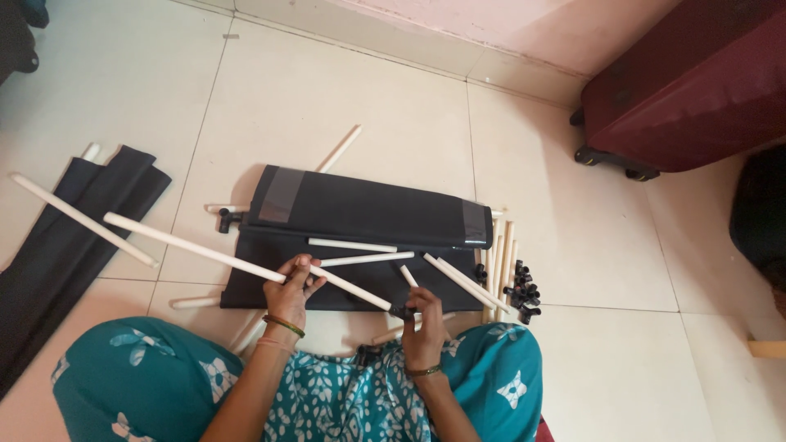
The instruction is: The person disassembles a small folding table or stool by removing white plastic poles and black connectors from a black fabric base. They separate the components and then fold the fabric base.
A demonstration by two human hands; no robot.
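The long white rod point(246, 263) slants from upper left down to lower right; the left hand point(292, 290) grips its middle, while the right hand point(423, 321) pinches the black connector point(402, 312) at its near end.

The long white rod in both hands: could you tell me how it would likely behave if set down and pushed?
The long white rod looks round and smooth, so it would probably roll on the tiled floor. It stays straight between the left hand and right hand, suggesting stiffness. Being slim, it is likely light.
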